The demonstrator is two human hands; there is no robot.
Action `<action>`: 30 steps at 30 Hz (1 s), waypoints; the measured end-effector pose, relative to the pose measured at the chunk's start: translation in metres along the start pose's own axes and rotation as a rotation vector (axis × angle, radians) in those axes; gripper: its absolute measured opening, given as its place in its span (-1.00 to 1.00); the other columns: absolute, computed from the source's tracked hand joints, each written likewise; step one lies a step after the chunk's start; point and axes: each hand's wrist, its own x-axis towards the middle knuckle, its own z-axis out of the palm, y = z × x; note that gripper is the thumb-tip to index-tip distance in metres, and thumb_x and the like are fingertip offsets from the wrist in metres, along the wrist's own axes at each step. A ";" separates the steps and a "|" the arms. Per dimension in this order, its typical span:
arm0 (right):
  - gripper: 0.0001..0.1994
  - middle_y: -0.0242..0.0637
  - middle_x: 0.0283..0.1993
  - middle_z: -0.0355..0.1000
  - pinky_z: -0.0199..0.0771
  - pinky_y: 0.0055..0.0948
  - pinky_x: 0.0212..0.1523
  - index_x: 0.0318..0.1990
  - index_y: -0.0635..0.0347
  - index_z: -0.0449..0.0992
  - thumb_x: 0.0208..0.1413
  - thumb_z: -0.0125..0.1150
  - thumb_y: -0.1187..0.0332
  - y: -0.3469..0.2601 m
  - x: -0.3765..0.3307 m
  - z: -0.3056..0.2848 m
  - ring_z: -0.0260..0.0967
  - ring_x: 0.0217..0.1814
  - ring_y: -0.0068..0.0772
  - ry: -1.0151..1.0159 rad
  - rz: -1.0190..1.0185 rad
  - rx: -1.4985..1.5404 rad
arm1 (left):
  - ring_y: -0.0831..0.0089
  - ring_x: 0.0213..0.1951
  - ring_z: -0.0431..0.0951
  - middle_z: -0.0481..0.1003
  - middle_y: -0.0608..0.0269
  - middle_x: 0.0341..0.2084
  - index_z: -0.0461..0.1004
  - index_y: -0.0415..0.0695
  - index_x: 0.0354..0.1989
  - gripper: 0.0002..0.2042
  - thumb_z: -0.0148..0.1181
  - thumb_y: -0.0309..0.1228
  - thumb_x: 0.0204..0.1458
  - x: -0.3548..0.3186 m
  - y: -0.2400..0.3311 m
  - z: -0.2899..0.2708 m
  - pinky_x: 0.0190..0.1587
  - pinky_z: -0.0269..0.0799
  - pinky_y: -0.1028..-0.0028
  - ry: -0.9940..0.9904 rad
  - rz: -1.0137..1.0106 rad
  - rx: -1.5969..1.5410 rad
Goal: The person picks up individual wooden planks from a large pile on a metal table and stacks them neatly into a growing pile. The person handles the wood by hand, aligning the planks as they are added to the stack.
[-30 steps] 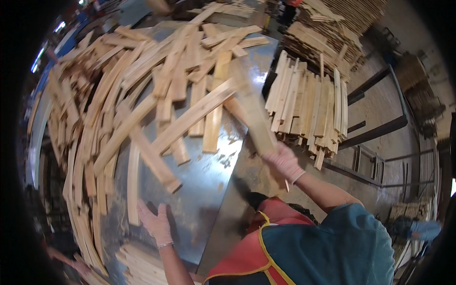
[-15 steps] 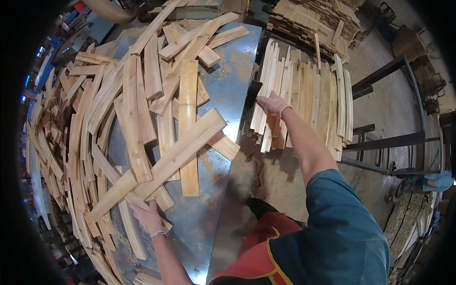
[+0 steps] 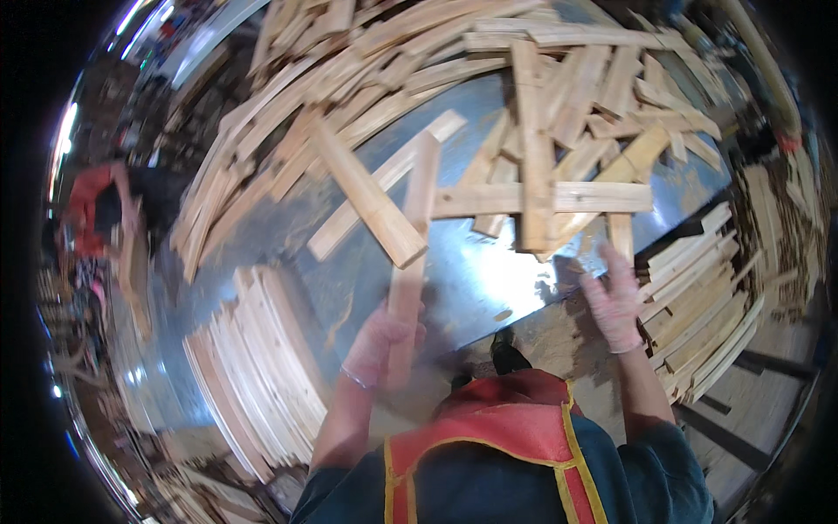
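My gloved left hand is closed around the near end of a pale wooden board, which reaches over the edge of the metal table. A second board lies slantwise across the far part of that board. My right hand, also gloved, is held in the air with its fingers apart and nothing in it. It is between the table's near edge and a stack of boards on the right. Both hands are somewhat blurred.
Loose boards lie crisscrossed over the table's far side, with a long heap toward the left. A neat stack of boards is at the near left. Dark metal rack bars stick out at the lower right. Another person is at far left.
The view has swung to the left. My right hand has come away from the stacked boards and opened. My left hand now grips a board, drawn toward me.
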 end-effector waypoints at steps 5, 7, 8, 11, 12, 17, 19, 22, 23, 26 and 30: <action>-0.25 0.09 0.40 0.51 0.32 -0.03 0.58 0.48 0.26 0.45 0.27 0.46 -0.01 -0.133 0.022 0.118 0.39 0.52 0.15 -0.428 -0.229 0.012 | 0.35 -0.05 0.66 0.57 0.09 0.18 0.33 -0.20 0.50 -0.20 0.53 -0.35 0.05 -0.101 -0.080 -0.051 0.12 0.62 0.37 -0.180 0.275 0.777; -0.26 0.08 0.40 0.51 0.32 -0.04 0.58 0.47 0.27 0.45 0.29 0.46 -0.02 -0.181 0.023 0.159 0.40 0.51 0.12 -0.496 -0.333 0.023 | 0.34 0.02 0.64 0.57 0.04 0.22 0.27 -0.19 0.58 -0.16 0.51 -0.35 0.10 -0.129 -0.102 -0.046 0.16 0.59 0.39 -0.111 0.067 0.588; -0.28 0.06 0.40 0.52 0.33 -0.06 0.57 0.47 0.28 0.45 0.30 0.47 0.03 -0.201 0.023 0.178 0.41 0.51 0.09 -0.501 -0.375 0.045 | 0.32 0.04 0.64 0.59 0.01 0.18 0.34 -0.21 0.53 -0.23 0.48 -0.31 0.12 -0.148 -0.107 -0.048 0.18 0.58 0.35 -0.044 -0.078 0.359; -0.34 0.00 0.40 0.53 0.36 -0.14 0.56 0.49 0.28 0.45 0.32 0.50 0.20 -0.222 0.025 0.208 0.44 0.51 -0.05 -0.362 -0.310 0.355 | 0.19 0.12 0.63 0.61 -0.03 0.14 0.48 -0.23 0.42 -0.34 0.42 -0.23 0.14 -0.191 -0.116 -0.059 0.25 0.54 0.19 0.077 0.130 0.616; -0.35 -0.02 0.40 0.53 0.37 -0.17 0.55 0.49 0.28 0.44 0.33 0.50 0.26 -0.217 0.026 0.213 0.44 0.51 -0.10 -0.280 -0.268 0.510 | 0.14 0.15 0.63 0.62 -0.04 0.13 0.51 -0.22 0.39 -0.36 0.41 -0.21 0.14 -0.201 -0.120 -0.066 0.28 0.52 0.12 0.225 0.379 0.801; -0.42 -0.05 0.41 0.55 0.44 -0.22 0.51 0.47 0.31 0.48 0.35 0.47 0.36 -0.150 0.040 0.222 0.49 0.45 -0.21 -0.183 -0.067 0.349 | -0.13 0.45 0.33 0.44 -0.11 0.35 0.38 -0.25 0.47 -0.28 0.34 -0.29 0.09 -0.192 -0.135 -0.114 0.53 0.24 -0.06 0.792 0.427 1.337; -0.42 -0.07 0.41 0.57 0.44 -0.23 0.50 0.47 0.32 0.47 0.36 0.45 0.36 -0.124 0.054 0.216 0.50 0.44 -0.22 -0.196 0.062 0.238 | -0.13 0.50 0.27 0.38 -0.10 0.41 0.37 -0.25 0.48 -0.28 0.33 -0.30 0.08 -0.186 -0.139 -0.129 0.55 0.19 -0.07 0.968 0.356 1.411; -0.39 -0.06 0.37 0.61 0.46 -0.16 0.49 0.48 0.26 0.48 0.35 0.45 0.24 -0.094 0.099 0.194 0.53 0.44 -0.06 -0.137 0.144 0.189 | -0.12 0.52 0.23 0.31 -0.07 0.48 0.36 -0.24 0.49 -0.27 0.32 -0.28 0.10 -0.175 -0.129 -0.136 0.55 0.18 -0.09 1.069 0.279 1.435; -0.29 -0.02 0.51 0.49 0.40 -0.18 0.54 0.55 0.19 0.40 0.31 0.49 0.18 -0.086 0.124 0.180 0.45 0.53 -0.06 -0.150 0.000 -0.262 | -0.11 0.52 0.23 0.29 -0.07 0.50 0.36 -0.23 0.50 -0.26 0.33 -0.26 0.11 -0.169 -0.121 -0.134 0.55 0.17 -0.09 1.045 0.311 1.466; -0.25 -0.02 0.53 0.42 0.40 0.05 0.50 0.54 0.09 0.40 0.22 0.47 0.10 -0.067 0.187 0.164 0.38 0.54 0.15 -0.135 -0.201 -0.617 | -0.10 0.54 0.23 0.27 -0.10 0.53 0.34 -0.22 0.52 -0.22 0.36 -0.16 0.12 -0.132 -0.084 -0.120 0.55 0.16 -0.09 0.934 0.397 1.488; -0.18 -0.06 0.54 0.38 0.36 0.05 0.51 0.54 -0.02 0.32 0.13 0.51 0.10 -0.063 0.244 0.171 0.35 0.55 0.10 -0.256 -0.126 -0.985 | -0.08 0.56 0.23 0.29 -0.11 0.51 0.23 -0.21 0.60 -0.09 0.41 -0.03 0.12 -0.038 -0.021 -0.097 0.58 0.16 -0.03 0.768 0.402 1.365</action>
